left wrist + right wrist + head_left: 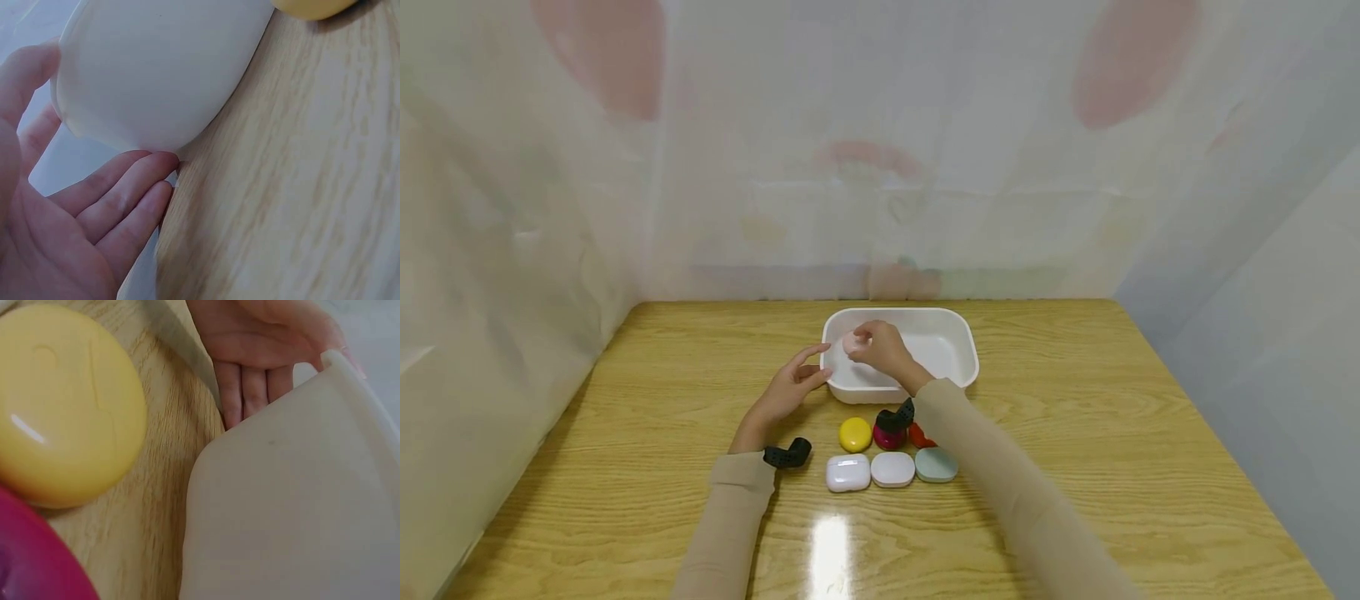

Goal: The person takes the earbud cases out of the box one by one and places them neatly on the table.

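Note:
In the head view my right hand (883, 350) is over the left part of a white plastic basin (958, 387). It pinches a small pale pink rounded thing (851, 342) between thumb and fingers; its exact kind cannot be made out. My left hand (786, 389) touches the basin's left end, fingers fairly straight. Seen from the left wrist, fingertips of this hand (100, 212) rest against the basin's outer wall (156, 69), with the thumb at its rim. The right wrist view shows that left hand (262, 344) at the basin's far end; the right hand is out of that frame.
Before the basin lie a yellow round case (855, 434), a magenta one (889, 437) and a partly covered red thing (919, 435). Nearer are a glossy white earbud case (848, 473), a white oval case (892, 470) and a mint oval case (936, 465) beside the right sleeve.

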